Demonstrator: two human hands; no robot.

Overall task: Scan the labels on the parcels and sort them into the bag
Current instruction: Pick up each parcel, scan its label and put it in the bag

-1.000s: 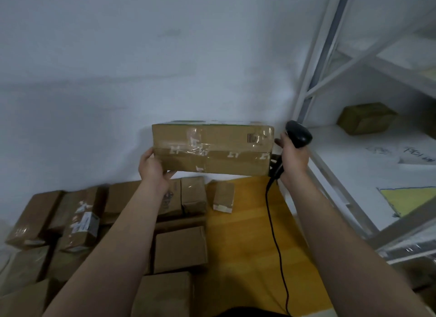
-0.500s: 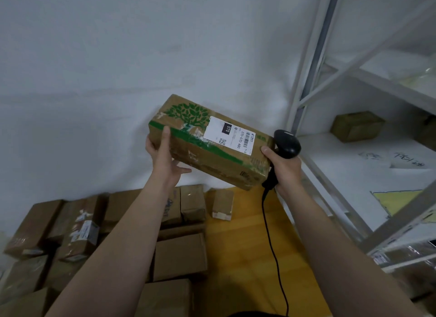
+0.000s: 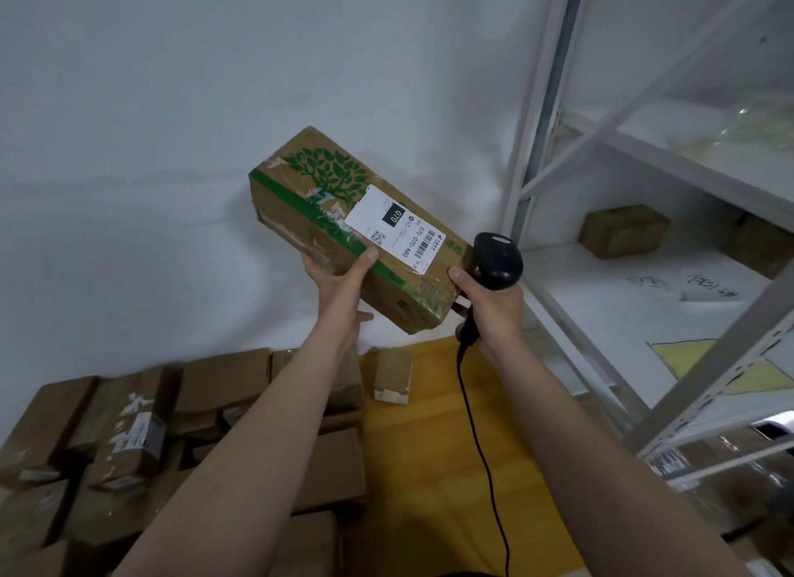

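Two bare arms fill the lower half of the frame. The left forearm [image 3: 240, 447] comes in from the lower left and the right forearm [image 3: 601, 447] from the lower right. Both are uncovered from the bottom edge up to the wrist, slender and smooth. The left hand [image 3: 339, 288] and right hand [image 3: 494, 306], near mid-frame, are bare as well. The right thumbnail [image 3: 455, 271] looks short. A dark sliver [image 3: 455, 574] at bottom centre may be clothing, but too little shows to tell.

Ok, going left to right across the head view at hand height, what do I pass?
Left hand → white label → scanner → brown box on the shelf → handwritten sheet.
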